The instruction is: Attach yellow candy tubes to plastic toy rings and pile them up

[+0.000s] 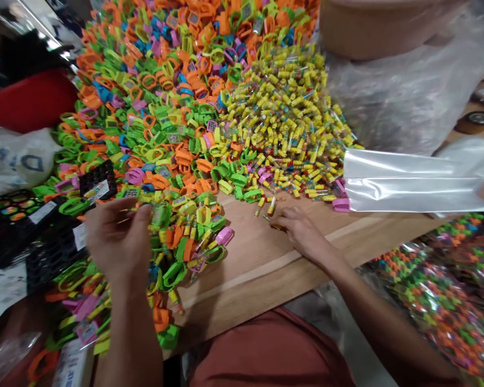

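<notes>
My left hand point(119, 236) is raised over the left part of the table, fingers curled in toward the thumb. A small thin yellowish thing shows at its fingertips, too blurred to name. Under and beside it lie plastic toy watches point(177, 269) mixed with small yellow tubes. My right hand point(298, 228) rests low over the bare wood, fingers bent and pressed together. Whatever they hold is mostly hidden; a bit of yellow shows beneath. Just past its fingertips lie loose yellow-capped clear tubes point(271, 206) with coloured bits inside.
A large heap of toy watches point(157, 107) meets a pile of yellow tubes point(290, 118) on the wooden table point(246, 242). Clear plastic bags point(407, 183) lie at right. Black crates point(52, 236) stand at left. Filled bags point(443, 301) sit below, right of the table edge.
</notes>
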Motion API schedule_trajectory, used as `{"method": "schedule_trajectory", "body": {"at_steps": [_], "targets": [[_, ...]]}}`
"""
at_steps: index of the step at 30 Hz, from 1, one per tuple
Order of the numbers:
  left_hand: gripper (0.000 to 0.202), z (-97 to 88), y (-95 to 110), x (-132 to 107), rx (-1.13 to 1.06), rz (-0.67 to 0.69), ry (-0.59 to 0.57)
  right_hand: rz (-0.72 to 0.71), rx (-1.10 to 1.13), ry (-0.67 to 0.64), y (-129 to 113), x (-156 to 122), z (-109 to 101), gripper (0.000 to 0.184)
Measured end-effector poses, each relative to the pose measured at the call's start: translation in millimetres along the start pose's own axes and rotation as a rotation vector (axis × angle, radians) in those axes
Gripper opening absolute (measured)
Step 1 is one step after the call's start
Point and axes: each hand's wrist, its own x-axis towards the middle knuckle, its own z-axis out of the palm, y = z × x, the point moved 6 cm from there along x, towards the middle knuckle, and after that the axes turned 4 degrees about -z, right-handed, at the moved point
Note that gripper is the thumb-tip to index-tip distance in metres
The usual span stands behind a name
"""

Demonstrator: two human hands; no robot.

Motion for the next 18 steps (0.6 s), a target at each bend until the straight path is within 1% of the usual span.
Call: {"method": "schedule_trajectory", "body": {"at_steps": [1, 2, 4, 5, 6, 7, 8, 9, 11, 14, 16, 18], "targets": [[0.018, 21.3, 5.1, -4.9, -0.044, 0.037, -0.083, -0.004, -0.053, -0.046, 0.5, -1.3, 4.6, 0.045], [0.009, 50.6, 12.2, -13.8, -0.062, 0.094, -0.234, -0.006, -0.085, -0.082, -0.4, -2.3, 9.1, 0.046], [0.012, 114.5, 23.8, -38.1, -0.038, 0.181, -0.529, -0.006, -0.117, -0.107, -3.8, -3.2, 15.3, 0.044], [0.014, 144.9, 26.0, -50.2, 0.005, 0.196, -0.653, -0.001, -0.126, -0.102, -4.6, -3.4, 17.0, 0.042], [0.016, 171.7, 26.0, -60.5, 0.08, 0.207, -0.746, 0.004, -0.134, -0.091, -4.2, -3.5, 17.9, 0.038], [0.014, 193.8, 23.7, -67.7, 0.173, 0.209, -0.8, 0.009, -0.14, -0.077, -2.4, -3.7, 18.2, 0.034], [0.013, 210.7, 20.1, -72.0, 0.242, 0.198, -0.826, 0.012, -0.144, -0.057, 0.3, -3.8, 18.0, 0.03], [0.011, 223.3, 16.3, -74.5, 0.289, 0.188, -0.839, 0.012, -0.147, -0.032, 3.8, -3.9, 17.3, 0.026], [0.01, 237.2, 9.0, -75.1, 0.309, 0.16, -0.84, 0.011, -0.142, 0.032, 11.1, -3.7, 14.6, 0.02], [0.007, 242.2, 0.2, -71.6, 0.273, 0.111, -0.823, 0.045, -0.144, 0.155, 18.3, -2.2, 7.0, 0.015], [0.007, 240.3, -6.5, -67.0, 0.133, -0.035, -0.786, 0.062, -0.153, 0.18, 17.8, 0.1, 3.5, 0.016], [0.012, 237.1, -12.5, -63.4, -0.064, -0.222, -0.737, 0.041, -0.132, 0.124, 14.2, 2.4, 4.5, 0.021]]}}
